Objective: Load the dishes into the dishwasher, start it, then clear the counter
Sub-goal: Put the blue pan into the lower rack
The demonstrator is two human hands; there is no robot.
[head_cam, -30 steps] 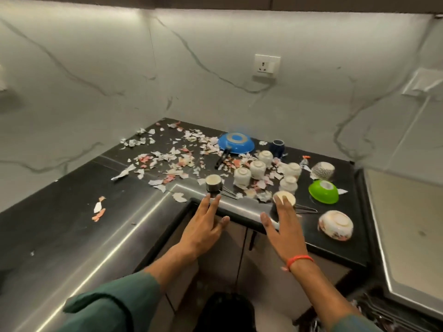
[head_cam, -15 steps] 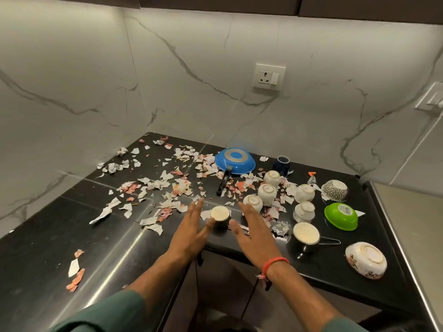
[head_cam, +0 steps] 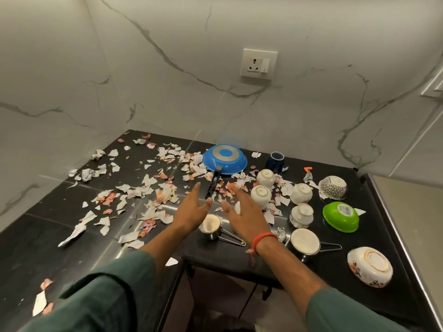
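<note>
While both hands hover empty, left hand (head_cam: pixel 194 209) and right hand (head_cam: pixel 244 212) spread flat: loading step, no dish lifted. Small steel cup (head_cam: pixel 210 226) just below and between palms; blue pan (head_cam: pixel 224 159) beyond fingertips. Next: probably close on one.

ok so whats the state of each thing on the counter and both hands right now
blue pan: upside down
navy mug: on its side
white cups: four, upside down
patterned bowl: tipped over
green bowl: upside down
floral bowl: upside down
small steel cup: upright
large steel cup: upright
torn paper: scattered on counter
left hand: open, empty
right hand: open, empty
</note>
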